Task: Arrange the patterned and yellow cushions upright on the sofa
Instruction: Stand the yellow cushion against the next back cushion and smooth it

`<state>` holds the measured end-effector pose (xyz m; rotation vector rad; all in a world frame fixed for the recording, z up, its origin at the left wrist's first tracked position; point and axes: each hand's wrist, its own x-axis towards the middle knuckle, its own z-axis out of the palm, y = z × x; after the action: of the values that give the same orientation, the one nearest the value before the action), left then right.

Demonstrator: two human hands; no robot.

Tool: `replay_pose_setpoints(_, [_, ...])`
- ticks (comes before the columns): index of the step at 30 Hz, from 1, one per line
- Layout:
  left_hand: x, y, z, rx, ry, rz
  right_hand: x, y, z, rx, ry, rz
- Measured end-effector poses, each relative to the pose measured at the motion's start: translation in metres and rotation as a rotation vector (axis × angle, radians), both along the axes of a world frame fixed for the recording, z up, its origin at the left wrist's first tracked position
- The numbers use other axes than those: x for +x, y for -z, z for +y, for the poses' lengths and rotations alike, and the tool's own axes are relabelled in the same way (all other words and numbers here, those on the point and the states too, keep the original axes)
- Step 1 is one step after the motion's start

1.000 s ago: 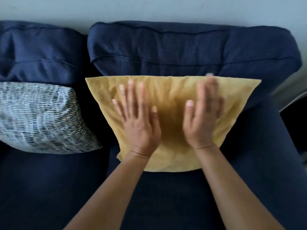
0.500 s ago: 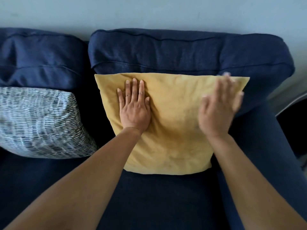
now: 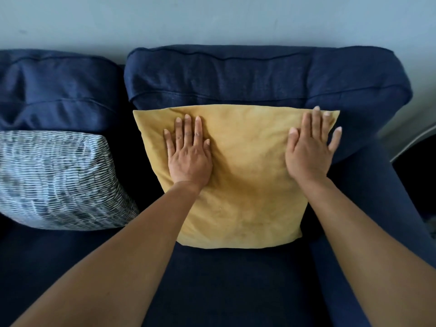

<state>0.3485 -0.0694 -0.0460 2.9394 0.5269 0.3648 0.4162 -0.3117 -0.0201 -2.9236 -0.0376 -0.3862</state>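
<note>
The yellow cushion point(image 3: 238, 175) stands on the right-hand seat of the sofa point(image 3: 236, 291), its bottom edge resting on the seat and its top edge leaning against the navy back cushion point(image 3: 259, 79), so it sits propped upright rather than flat. Both hands lie open on its front face and neither grip closes on anything: the left hand point(image 3: 188, 156) presses flat on the upper left part of the cushion with fingers together and pointing up, and the right hand point(image 3: 309, 149) is spread near the upper right corner, its fingertips reaching the top edge and the little finger hanging past the cushion's right side. Flat palms make sense here, since they push the filling back into the backrest and smooth the cover so the cushion holds its lean; the fabric dips slightly around the left palm. The patterned cushion point(image 3: 59, 180) is on the left-hand seat at the left edge of the view, also leaning upright against the other back cushion point(image 3: 59, 90), just apart from the yellow one with a dark gap between them. Judging by this, both cushions are already in place and only this last settling pat remains.
</note>
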Motion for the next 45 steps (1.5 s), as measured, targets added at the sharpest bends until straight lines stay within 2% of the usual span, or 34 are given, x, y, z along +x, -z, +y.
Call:
replay_pose_setpoints(1, [0.0,0.001,-0.001,0.001,-0.005,0.007,-0.004,-0.005,0.009,0.006,-0.029,-0.052])
replay_pose_setpoints(3, [0.0,0.001,0.0,0.011,-0.004,0.021,-0.019,-0.01,0.036,0.002,-0.246,-0.14])
replay_pose_setpoints(5, [0.0,0.003,0.002,0.024,0.004,0.019,-0.038,-0.001,0.063,-0.092,-0.516,-0.127])
replay_pose_setpoints(7, [-0.001,0.004,0.006,0.049,0.018,0.002,-0.046,0.012,0.065,-0.189,-0.582,-0.072])
replay_pose_setpoints(13, [-0.004,-0.007,0.012,0.044,0.016,0.024,-0.023,0.03,-0.007,-0.011,-0.099,0.029])
replay_pose_setpoints(16, [-0.015,-0.022,-0.007,-0.046,0.023,-0.201,-0.021,0.037,-0.014,0.013,-0.077,0.023])
replay_pose_setpoints(18, [-0.032,-0.023,-0.037,-0.124,0.157,-0.401,-0.019,0.04,-0.012,0.035,-0.067,0.021])
replay_pose_setpoints(19, [-0.046,-0.018,-0.057,-0.136,0.272,-0.44,-0.019,0.042,-0.012,0.039,-0.061,0.013])
replay_pose_setpoints(21, [-0.076,0.007,-0.086,-0.096,0.444,-0.384,-0.019,0.045,-0.014,0.029,-0.059,-0.005])
replay_pose_setpoints(22, [-0.088,0.023,-0.087,-0.067,0.451,-0.335,-0.017,0.046,-0.015,0.022,-0.059,-0.006])
replay_pose_setpoints(27, [-0.092,0.072,-0.026,0.058,0.256,-0.16,-0.018,0.044,-0.016,0.055,0.005,-0.048])
replay_pose_setpoints(30, [-0.08,0.077,-0.015,0.076,0.258,-0.142,-0.034,0.037,-0.002,0.182,0.138,-0.206])
replay_pose_setpoints(32, [-0.077,0.081,-0.018,0.073,0.251,-0.145,-0.057,0.035,0.023,0.225,0.002,-0.392])
replay_pose_setpoints(34, [-0.075,0.083,-0.02,0.059,0.244,-0.155,-0.088,0.047,0.059,0.198,-0.364,-0.472])
replay_pose_setpoints(36, [-0.075,0.085,-0.019,0.064,0.238,-0.157,-0.118,0.071,0.082,0.04,-0.621,-0.449])
replay_pose_setpoints(38, [-0.074,0.09,-0.014,0.081,0.24,-0.188,-0.121,0.098,0.073,-0.153,-0.677,-0.411])
replay_pose_setpoints(41, [-0.074,0.097,0.001,0.131,0.227,-0.214,-0.096,0.122,0.022,-0.305,-0.525,-0.336])
replay_pose_setpoints(45, [-0.073,0.097,0.004,0.131,0.232,-0.207,-0.087,0.125,-0.029,-0.146,-0.103,-0.215])
